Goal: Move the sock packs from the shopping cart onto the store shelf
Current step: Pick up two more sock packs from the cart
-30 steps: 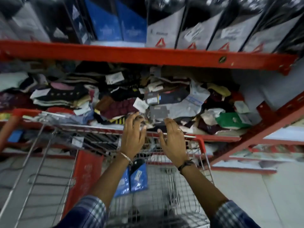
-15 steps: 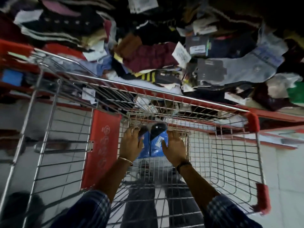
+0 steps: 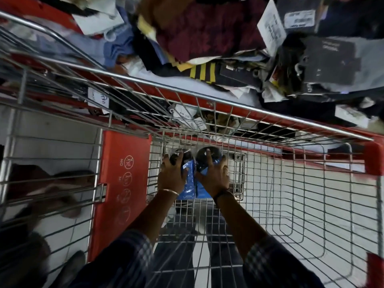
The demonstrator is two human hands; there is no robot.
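Observation:
Two blue sock packs with black socks on top lie side by side at the far end of the wire shopping cart point(image 3: 311, 183). My left hand point(image 3: 172, 173) lies on the left sock pack point(image 3: 188, 181), fingers curled over its black top. My right hand point(image 3: 214, 175) presses on the right sock pack point(image 3: 200, 191), fingers spread across its dark top. Most of both packs is hidden under my hands. The store shelf point(image 3: 207, 38), with a red front beam, runs past the cart's far rim and is heaped with loose sock packs.
A red plastic flap point(image 3: 124, 183) with white warning icons hangs inside the cart at left. The cart's steel top rail point(image 3: 207, 96) crosses between my hands and the shelf. A lower shelf shows through the wire. Pale floor tiles lie under the cart at right.
My hands came down from the shelf edge into the cart and settled on the two blue packs. The view tilted downward and moved closer to the basket.

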